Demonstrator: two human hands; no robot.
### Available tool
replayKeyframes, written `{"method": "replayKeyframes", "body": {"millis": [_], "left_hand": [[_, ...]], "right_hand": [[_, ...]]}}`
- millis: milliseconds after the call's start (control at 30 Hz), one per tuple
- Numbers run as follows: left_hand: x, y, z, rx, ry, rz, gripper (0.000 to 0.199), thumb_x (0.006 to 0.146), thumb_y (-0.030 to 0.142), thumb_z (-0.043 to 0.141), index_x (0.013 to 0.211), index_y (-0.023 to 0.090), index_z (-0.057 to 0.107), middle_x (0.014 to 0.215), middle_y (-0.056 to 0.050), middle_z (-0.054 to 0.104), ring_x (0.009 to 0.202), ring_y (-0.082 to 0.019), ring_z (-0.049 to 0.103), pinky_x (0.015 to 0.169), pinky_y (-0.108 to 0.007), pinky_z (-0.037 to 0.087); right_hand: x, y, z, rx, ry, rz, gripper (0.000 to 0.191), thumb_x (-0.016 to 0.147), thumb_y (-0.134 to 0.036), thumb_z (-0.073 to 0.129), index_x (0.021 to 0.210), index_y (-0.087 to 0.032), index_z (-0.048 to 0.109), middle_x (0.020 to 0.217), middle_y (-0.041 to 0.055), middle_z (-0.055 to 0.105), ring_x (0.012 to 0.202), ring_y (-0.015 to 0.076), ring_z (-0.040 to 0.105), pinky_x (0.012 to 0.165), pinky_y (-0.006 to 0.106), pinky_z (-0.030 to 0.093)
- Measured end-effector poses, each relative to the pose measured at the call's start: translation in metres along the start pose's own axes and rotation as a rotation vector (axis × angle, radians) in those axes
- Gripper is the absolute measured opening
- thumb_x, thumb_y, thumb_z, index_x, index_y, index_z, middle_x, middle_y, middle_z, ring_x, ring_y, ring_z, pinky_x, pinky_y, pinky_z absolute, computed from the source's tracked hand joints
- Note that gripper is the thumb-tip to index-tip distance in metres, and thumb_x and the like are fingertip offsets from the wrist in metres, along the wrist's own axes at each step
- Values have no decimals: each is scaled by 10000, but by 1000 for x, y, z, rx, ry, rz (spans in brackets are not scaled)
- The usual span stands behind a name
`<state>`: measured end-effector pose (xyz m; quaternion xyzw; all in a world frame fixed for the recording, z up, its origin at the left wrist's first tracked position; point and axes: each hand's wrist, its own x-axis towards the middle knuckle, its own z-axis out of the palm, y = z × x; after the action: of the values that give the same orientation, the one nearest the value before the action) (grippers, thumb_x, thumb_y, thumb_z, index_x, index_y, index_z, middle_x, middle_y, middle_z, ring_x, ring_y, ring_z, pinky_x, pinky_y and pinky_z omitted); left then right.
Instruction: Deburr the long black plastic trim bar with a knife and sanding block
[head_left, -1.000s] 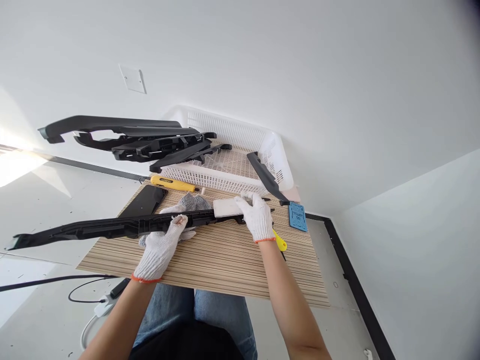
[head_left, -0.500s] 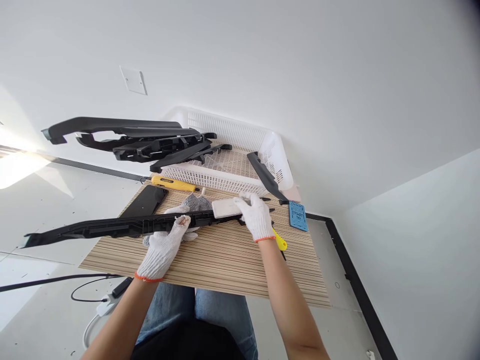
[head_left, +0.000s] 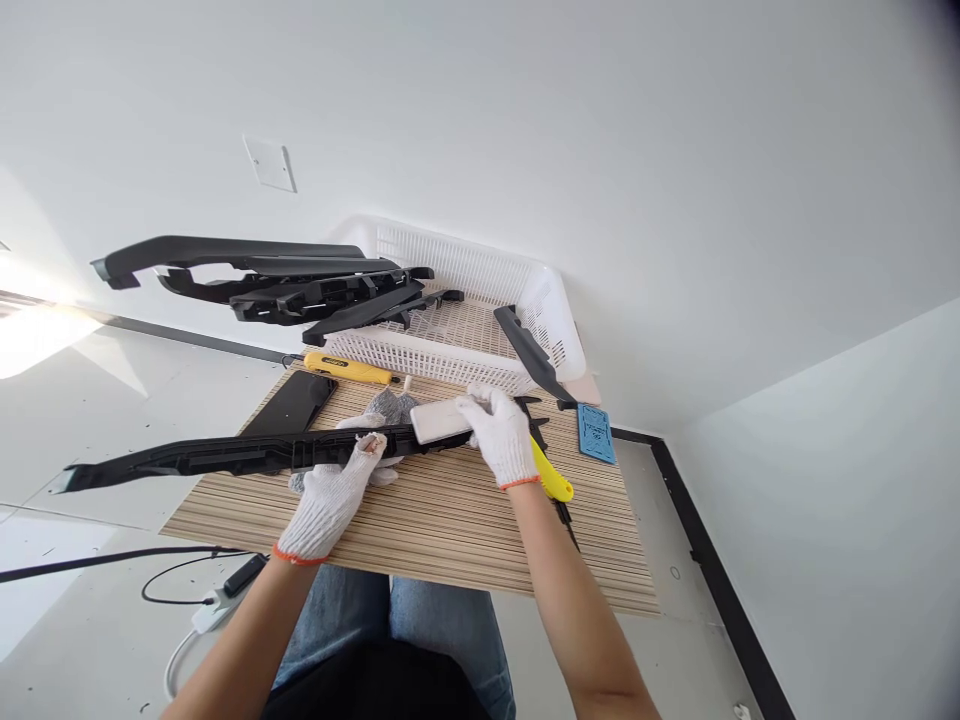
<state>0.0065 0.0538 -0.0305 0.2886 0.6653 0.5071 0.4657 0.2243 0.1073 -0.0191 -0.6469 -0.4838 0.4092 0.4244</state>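
A long black plastic trim piece [head_left: 225, 456] lies across the front of the small table, its left end sticking out past the edge. My left hand [head_left: 334, 500], in a white knit glove with a torn thumb, is closed around its middle. My right hand [head_left: 499, 435], gloved too, pinches a flat white rectangular block [head_left: 439, 421] against the trim's upper side. Grey cloth or gloves [head_left: 390, 405] lie beneath and behind the trim. Close to my right wrist is a yellow-handled tool [head_left: 553, 478], partly covered by my hand.
A white plastic basket [head_left: 450, 362] stands at the back, with several black trim pieces [head_left: 330, 290] jutting out leftward. Another black piece [head_left: 534, 352] leans over its right side. A yellow electric tool [head_left: 349, 369], a black phone-like slab [head_left: 292, 402] and a blue card [head_left: 596, 432] lie on the striped tabletop [head_left: 450, 530].
My right hand and the white block have slid left along the trim, uncovering more of the yellow handle. The trim has shifted slightly right with my left hand.
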Motion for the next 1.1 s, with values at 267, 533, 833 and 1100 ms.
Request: {"method": "replayKeyframes", "body": {"millis": [267, 533, 833, 1100], "left_hand": [[-7, 10, 4, 112, -47, 108, 61, 812, 232, 788, 841, 231, 735, 649, -13, 749, 492, -182, 717, 570, -228, 578], [-8, 9, 2, 219, 31, 81, 132, 798, 311, 776, 878, 215, 733, 564, 8, 696, 528, -215, 737, 642, -274, 627], [-10, 9, 5, 176, -129, 227, 314, 776, 439, 696, 992, 211, 686, 858, -28, 775, 536, -189, 732, 631, -334, 665], [-7, 12, 5, 115, -60, 219, 269, 756, 420, 701, 903, 208, 626, 863, -45, 765, 534, -181, 717, 563, -305, 651]], "right_hand": [[6, -2, -8, 125, 38, 73, 314, 804, -371, 770, 1053, -207, 671, 933, 38, 724, 464, 74, 505, 385, 235, 450], [-2, -5, 2, -10, -19, 2, 344, 849, -413, 751, 1117, -204, 699, 958, 33, 753, 460, 64, 538, 443, 223, 504], [-6, -4, 10, 34, 39, 4, 355, 837, -429, 742, 1116, -213, 702, 993, 41, 753, 654, 136, 666, 509, 236, 538], [5, 1, -10, -260, 215, -2, 453, 792, -549, 791, 1131, -255, 727, 1085, 73, 765, 1010, 267, 711, 897, 429, 574]]}}
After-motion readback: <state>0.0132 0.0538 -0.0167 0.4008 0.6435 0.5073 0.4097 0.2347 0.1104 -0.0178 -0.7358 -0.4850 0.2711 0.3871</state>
